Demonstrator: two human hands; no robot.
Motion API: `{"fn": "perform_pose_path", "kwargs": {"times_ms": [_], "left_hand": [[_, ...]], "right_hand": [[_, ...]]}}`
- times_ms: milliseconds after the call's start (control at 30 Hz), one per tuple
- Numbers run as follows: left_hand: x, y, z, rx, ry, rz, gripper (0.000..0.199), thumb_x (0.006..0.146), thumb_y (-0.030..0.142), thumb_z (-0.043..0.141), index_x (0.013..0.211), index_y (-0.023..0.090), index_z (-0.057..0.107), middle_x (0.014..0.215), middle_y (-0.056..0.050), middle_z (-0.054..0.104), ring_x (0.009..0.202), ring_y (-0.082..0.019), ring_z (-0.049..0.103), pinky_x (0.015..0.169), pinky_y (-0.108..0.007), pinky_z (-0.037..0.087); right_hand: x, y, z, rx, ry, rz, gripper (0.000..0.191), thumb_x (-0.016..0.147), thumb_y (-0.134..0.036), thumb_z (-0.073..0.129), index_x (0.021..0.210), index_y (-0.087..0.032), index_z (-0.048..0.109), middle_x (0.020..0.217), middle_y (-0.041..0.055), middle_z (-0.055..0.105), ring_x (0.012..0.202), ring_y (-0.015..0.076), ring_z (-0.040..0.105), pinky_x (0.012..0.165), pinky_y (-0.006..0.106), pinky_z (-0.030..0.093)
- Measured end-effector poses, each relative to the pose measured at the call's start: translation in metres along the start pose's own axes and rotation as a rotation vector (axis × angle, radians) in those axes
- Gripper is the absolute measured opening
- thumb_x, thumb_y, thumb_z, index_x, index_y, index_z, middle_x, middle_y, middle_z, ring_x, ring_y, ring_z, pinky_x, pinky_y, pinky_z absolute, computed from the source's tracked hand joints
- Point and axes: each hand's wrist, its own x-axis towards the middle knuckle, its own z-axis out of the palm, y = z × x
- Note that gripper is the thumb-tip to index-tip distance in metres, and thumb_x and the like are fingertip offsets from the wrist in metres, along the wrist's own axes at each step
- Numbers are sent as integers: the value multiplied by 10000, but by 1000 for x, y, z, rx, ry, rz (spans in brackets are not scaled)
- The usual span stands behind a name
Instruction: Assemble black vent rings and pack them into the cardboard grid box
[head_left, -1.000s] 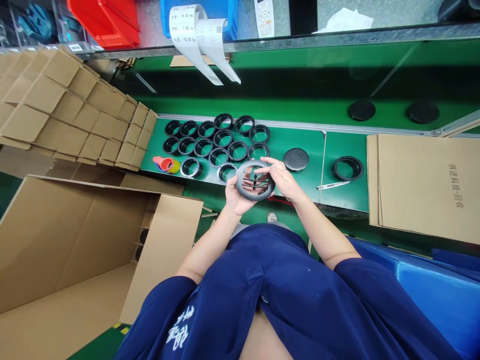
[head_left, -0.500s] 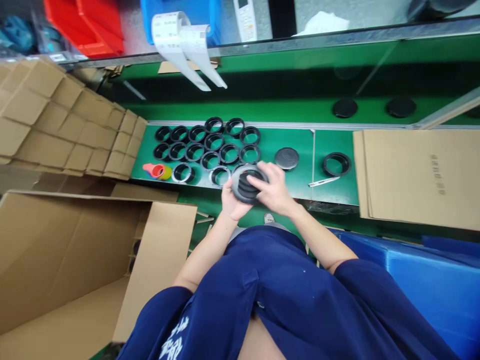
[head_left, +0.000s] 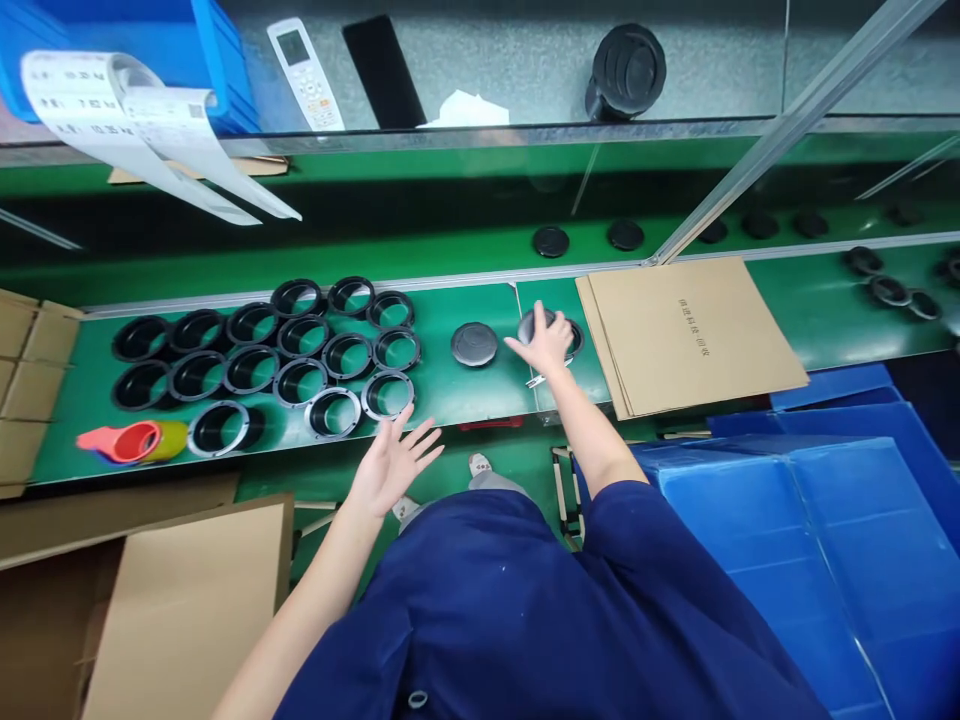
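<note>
My left hand (head_left: 390, 465) is open and empty, palm up with fingers spread, just off the bench's front edge. Over a dark round cap (head_left: 527, 328) on the green bench (head_left: 446, 395), my right hand (head_left: 550, 345) has its fingers spread and covers part of it; whether they touch it I cannot tell. A black ring (head_left: 577, 340) shows partly behind that hand, with a small metal tool (head_left: 537, 381) below it. To the left lies another round black cap (head_left: 474, 344). Several black rings (head_left: 300, 382) stand in rows farther left.
Flat cardboard sheets (head_left: 697, 335) lie on the bench at right. A red and yellow tape-like item (head_left: 135, 441) is near the left end. An open carton (head_left: 187, 600) stands lower left, blue boxes (head_left: 810, 530) lower right. The shelf above holds a remote (head_left: 306, 75).
The dark round piece has left my left hand, which is now empty. My right hand has moved right, over a cap beside the black ring. The view has shifted right.
</note>
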Motion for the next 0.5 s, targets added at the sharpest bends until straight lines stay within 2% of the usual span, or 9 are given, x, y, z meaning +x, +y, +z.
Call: {"fn": "perform_pose_path", "kwargs": {"times_ms": [67,133,233,267,333,400,433,500], "left_hand": [[0,2,-18,23,70,-12,649,1046,520,452,1625,247,345,1541,-210,527,1388,-326,569,1211,-557,403],[0,1,-34,37,162,-40,633,1056,480,427,1613,185,360,1529,-232,534,1364,-323,592,1205,-538,421],[1,-3,-49,41,250,-89,601,1045,437,453,1561,131,428,1504,-239,559,1336,-320,616,1187,-510,456],[2,-4,-52,47,267,-103,573,1038,425,465,1529,128,465,1489,-231,576,1328,-314,624,1175,-498,473],[4,-6,-58,132,300,-115,492,1019,406,486,1422,134,555,1439,-214,622,1303,-301,644,1143,-480,509],[14,-6,-57,439,306,-72,427,999,408,462,1290,139,623,1345,-215,680,1240,-312,683,1083,-492,553],[23,-5,-54,636,297,-30,426,987,425,445,1239,143,642,1288,-221,704,1200,-332,702,1046,-521,570],[50,-2,-35,959,272,78,471,958,501,434,1213,177,662,1231,-211,723,1170,-375,704,1005,-600,568]], "right_hand": [[29,38,2,-100,-36,125,1112,807,-700,734,1661,-173,255,1636,319,218,1460,501,279,1168,679,209],[47,66,9,-174,-149,154,1139,811,-737,701,1677,-201,190,1667,309,166,1509,494,218,1185,680,174],[58,83,18,-247,-301,141,1107,861,-814,541,1692,-234,95,1719,258,44,1572,470,85,1210,688,116],[60,83,19,-260,-292,125,1049,904,-809,450,1694,-230,74,1729,238,10,1584,456,47,1214,697,92],[64,80,19,-279,-130,103,907,993,-727,275,1696,-205,36,1740,207,-24,1598,422,5,1219,709,60],[64,75,18,-291,74,114,827,1036,-631,201,1695,-170,8,1742,204,-14,1602,401,7,1222,711,65],[64,73,18,-292,107,118,818,1042,-608,210,1695,-156,13,1740,212,5,1601,397,21,1222,708,79],[62,74,21,-281,-8,108,837,1037,-618,269,1695,-144,64,1730,238,51,1597,399,55,1215,701,118]]}}
